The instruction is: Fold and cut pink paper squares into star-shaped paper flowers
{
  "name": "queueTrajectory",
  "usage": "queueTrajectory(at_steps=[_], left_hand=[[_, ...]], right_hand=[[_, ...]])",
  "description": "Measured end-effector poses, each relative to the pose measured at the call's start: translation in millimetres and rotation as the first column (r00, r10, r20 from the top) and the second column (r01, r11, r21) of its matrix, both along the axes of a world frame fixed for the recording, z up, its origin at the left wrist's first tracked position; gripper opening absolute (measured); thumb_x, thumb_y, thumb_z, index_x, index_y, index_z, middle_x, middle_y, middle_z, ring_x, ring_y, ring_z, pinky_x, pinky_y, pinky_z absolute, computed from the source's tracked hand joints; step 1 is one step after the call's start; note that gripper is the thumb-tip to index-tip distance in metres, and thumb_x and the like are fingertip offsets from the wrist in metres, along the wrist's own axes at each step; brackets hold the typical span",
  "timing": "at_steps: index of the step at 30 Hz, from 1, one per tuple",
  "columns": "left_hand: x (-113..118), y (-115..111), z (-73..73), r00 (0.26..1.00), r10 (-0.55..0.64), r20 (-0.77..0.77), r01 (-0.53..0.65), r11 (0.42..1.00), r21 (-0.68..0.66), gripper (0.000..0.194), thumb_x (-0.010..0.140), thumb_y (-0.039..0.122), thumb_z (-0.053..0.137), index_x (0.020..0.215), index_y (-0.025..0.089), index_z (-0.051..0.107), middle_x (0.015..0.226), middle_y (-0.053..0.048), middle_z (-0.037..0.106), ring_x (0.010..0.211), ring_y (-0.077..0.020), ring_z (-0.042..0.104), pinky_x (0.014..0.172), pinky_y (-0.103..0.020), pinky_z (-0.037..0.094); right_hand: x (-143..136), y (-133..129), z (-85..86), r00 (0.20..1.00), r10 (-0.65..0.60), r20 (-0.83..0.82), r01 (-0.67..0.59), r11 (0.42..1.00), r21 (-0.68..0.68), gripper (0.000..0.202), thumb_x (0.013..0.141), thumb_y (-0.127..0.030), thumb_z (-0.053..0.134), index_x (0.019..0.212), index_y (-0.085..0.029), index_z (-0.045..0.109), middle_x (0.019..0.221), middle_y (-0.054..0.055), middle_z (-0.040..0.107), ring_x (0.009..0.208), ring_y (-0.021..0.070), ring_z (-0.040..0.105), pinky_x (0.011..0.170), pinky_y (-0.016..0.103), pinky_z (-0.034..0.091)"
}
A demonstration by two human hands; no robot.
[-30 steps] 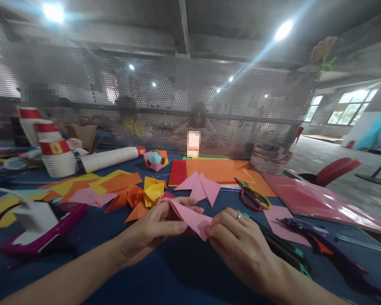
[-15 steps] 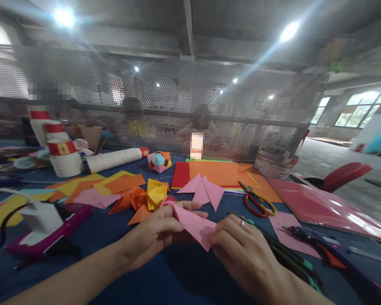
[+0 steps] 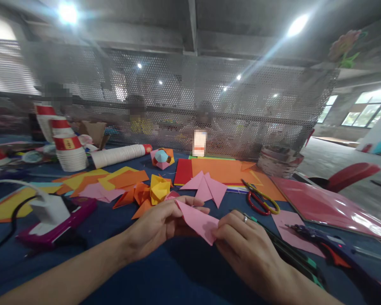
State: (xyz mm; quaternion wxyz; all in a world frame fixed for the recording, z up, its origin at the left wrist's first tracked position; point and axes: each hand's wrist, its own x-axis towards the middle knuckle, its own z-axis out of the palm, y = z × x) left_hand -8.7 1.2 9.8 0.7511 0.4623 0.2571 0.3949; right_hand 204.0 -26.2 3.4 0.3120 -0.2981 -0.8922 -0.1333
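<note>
A folded piece of pink paper [image 3: 198,222] is held between both hands above the dark blue table. My left hand [image 3: 165,222] is closed on its upper left end, with fingers behind the paper. The fingertips of my right hand [image 3: 244,237] pinch its lower right corner; a ring is on one finger. Beyond my left hand lie folded yellow paper [image 3: 159,189] and orange folded pieces [image 3: 140,195]. Past the held sheet rest several pink folded pieces [image 3: 205,186]. To the right of these are scissors [image 3: 262,201] with red and yellow handles.
Right: a green cutter [image 3: 288,250], a glue gun [image 3: 330,243], a flat pink sheet [image 3: 295,231] and a glossy red packet [image 3: 330,207]. Left: a purple power strip [image 3: 79,216] with a white plug, and stacked paper cups [image 3: 71,154]. A perforated metal screen [image 3: 228,101] stands behind.
The whole view has shifted slightly, so things sit a little further right and higher. Both hands keep their hold on the pink paper, with little other visible change.
</note>
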Motion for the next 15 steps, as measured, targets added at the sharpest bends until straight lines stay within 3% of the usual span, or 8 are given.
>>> queueTrajectory(at_steps=[5, 10, 14, 15], left_hand=[[0.0, -0.2, 2.6, 0.976, 0.080, -0.201, -0.070, 0.996, 0.056, 0.028, 0.076, 0.009, 0.047, 0.099, 0.014, 0.063, 0.111, -0.010, 0.067, 0.100, -0.0228, 0.062, 0.085, -0.035, 0.050], [0.8, 2.1, -0.5, 0.954, 0.121, -0.275, -0.104, 0.992, 0.075, 0.019, 0.076, 0.012, 0.050, 0.084, 0.012, 0.068, 0.098, -0.010, 0.071, 0.085, -0.0181, 0.063, 0.075, -0.027, 0.050], [0.8, 2.3, -2.9, 0.946, 0.163, -0.281, -0.141, 0.985, 0.097, 0.017, 0.082, 0.018, 0.049, 0.084, 0.013, 0.066, 0.095, -0.008, 0.071, 0.079, -0.0151, 0.063, 0.072, -0.024, 0.049], [0.8, 2.3, -3.3, 0.944, 0.173, -0.282, -0.151, 0.984, 0.099, 0.016, 0.083, 0.019, 0.051, 0.085, 0.014, 0.065, 0.094, -0.007, 0.071, 0.078, -0.0143, 0.063, 0.071, -0.023, 0.048]], right_hand=[[0.1, -0.3, -0.4, 1.000, 0.024, 0.015, -0.024, 1.000, -0.004, 0.017, 0.091, -0.011, 0.044, 0.080, -0.017, 0.055, 0.072, 0.003, 0.056, 0.066, 0.0136, 0.049, 0.058, 0.025, 0.039], [-2.0, -0.6, 1.4, 0.995, 0.054, 0.078, -0.051, 0.997, -0.050, 0.020, 0.091, -0.010, 0.043, 0.077, -0.017, 0.056, 0.072, 0.003, 0.057, 0.068, 0.0138, 0.050, 0.062, 0.026, 0.040], [-5.0, -6.1, 7.4, 0.995, 0.097, -0.001, -0.096, 0.987, -0.129, 0.010, 0.089, -0.027, 0.056, 0.085, -0.018, 0.057, 0.078, 0.003, 0.060, 0.073, 0.0154, 0.053, 0.065, 0.028, 0.042], [-5.4, -7.8, 9.4, 0.995, 0.096, -0.037, -0.100, 0.981, -0.167, 0.015, 0.087, -0.033, 0.058, 0.090, -0.019, 0.057, 0.082, 0.003, 0.061, 0.076, 0.0162, 0.054, 0.067, 0.029, 0.043]])
